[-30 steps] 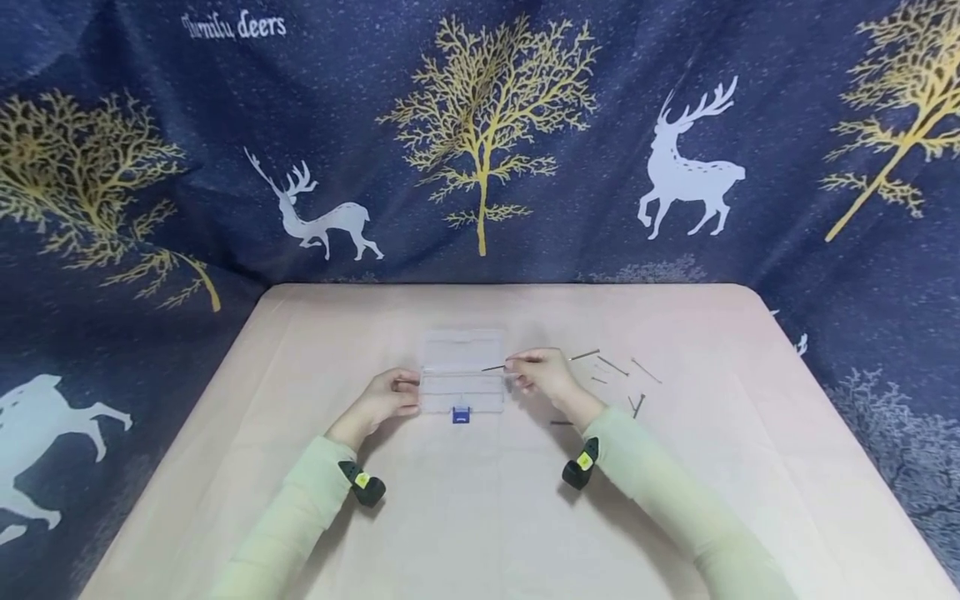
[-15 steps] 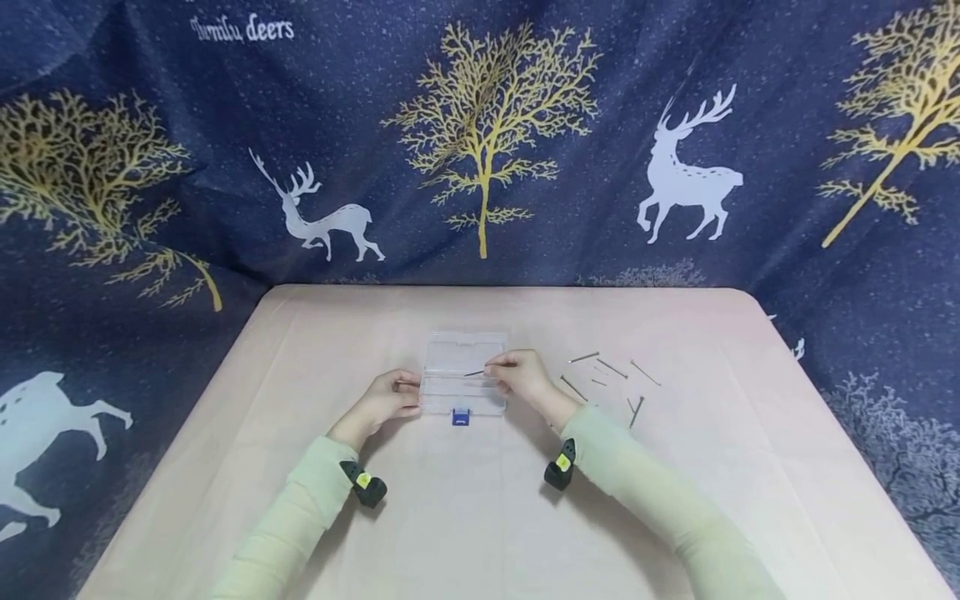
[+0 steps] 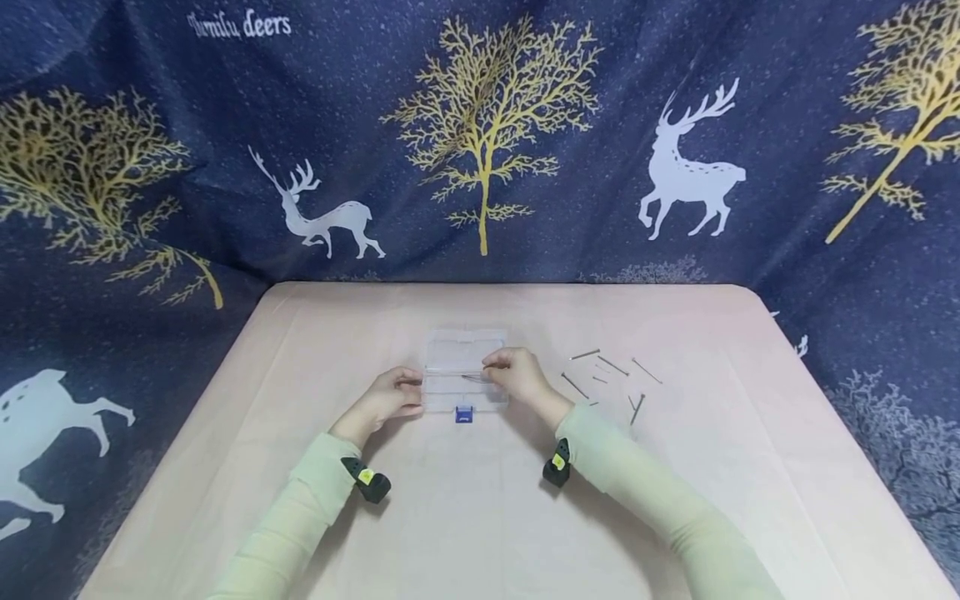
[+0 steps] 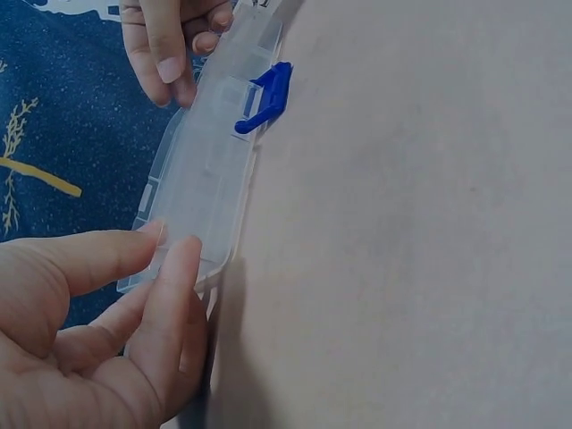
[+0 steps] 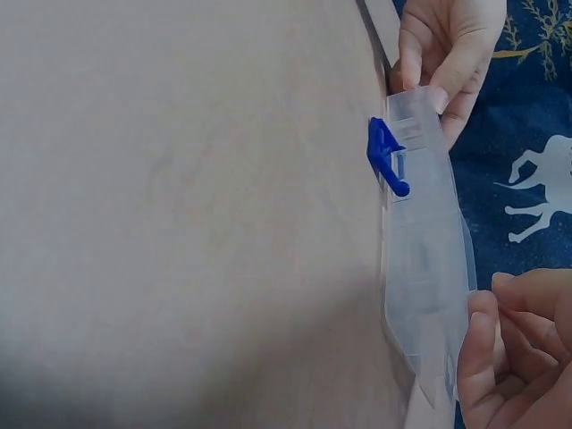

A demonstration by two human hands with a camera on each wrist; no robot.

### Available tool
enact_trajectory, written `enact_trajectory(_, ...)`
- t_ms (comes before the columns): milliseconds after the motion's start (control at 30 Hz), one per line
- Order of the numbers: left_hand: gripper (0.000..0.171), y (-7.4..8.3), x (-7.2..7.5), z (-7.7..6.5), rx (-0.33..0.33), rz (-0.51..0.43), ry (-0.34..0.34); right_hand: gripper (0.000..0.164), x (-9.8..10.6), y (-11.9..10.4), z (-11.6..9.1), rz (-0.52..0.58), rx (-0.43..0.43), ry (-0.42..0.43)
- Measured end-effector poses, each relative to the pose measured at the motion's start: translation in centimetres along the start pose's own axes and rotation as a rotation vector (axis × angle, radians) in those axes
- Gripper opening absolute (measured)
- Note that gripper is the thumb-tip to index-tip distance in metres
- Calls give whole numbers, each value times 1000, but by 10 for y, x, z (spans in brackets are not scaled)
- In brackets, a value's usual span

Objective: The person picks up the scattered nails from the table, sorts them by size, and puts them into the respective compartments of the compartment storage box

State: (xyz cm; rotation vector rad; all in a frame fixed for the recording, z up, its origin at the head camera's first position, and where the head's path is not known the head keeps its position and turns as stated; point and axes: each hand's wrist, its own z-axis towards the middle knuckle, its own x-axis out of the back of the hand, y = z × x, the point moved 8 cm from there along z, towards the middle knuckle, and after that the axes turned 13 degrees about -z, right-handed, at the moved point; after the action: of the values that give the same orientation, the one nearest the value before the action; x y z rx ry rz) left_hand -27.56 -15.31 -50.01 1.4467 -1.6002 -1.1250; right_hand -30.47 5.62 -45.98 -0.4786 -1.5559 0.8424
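Observation:
A clear plastic compartment box [image 3: 446,390] lies with its lid [image 3: 465,352] raised toward the back and a blue clasp [image 3: 464,414] at its front. My left hand [image 3: 387,400] holds the box's left end, thumb at the back and fingers along the front, as the left wrist view shows. At the box's right half is my right hand [image 3: 519,377], thumb and index finger together on a thin dark nail [image 3: 470,377]. The nail's free end points left, low over the front part of the box. In the right wrist view the right fingertips [image 5: 483,308] hide the nail.
Right of the box, several loose nails and small pins lie on the pink-covered table [image 3: 480,517], among them a long nail [image 3: 612,367] and another nail [image 3: 575,385]. A dark blue cloth [image 3: 555,225] with deer and trees hangs behind.
My right hand has moved left with the nail from beside the box to over it, and the nail now sits lower and nearer the front compartment. The left hand stays at the box's end.

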Motion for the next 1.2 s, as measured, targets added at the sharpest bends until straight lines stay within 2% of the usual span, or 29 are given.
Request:
enact_trajectory(333,56,2,3,0,9,-3,8,24,19,1,-3,55,16,40)
enact_trajectory(433,57,1,6,0,11,-11,14,25,33,1,-6,60,26,77)
enact_trajectory(567,58,3,7,1,1,-12,7,24,59,5,-10,2,47,167)
enact_trajectory(667,58,4,7,1,-4,-12,1,25,75,14,-15,-35,37,204)
enact_trajectory(1000,56,-1,4,-1,-9,18,1,32,123,64,-43,-216,-186,264)
enact_trajectory(1200,54,-4,4,-4,-26,23,-11,37,137,102,-53,-335,-340,283)
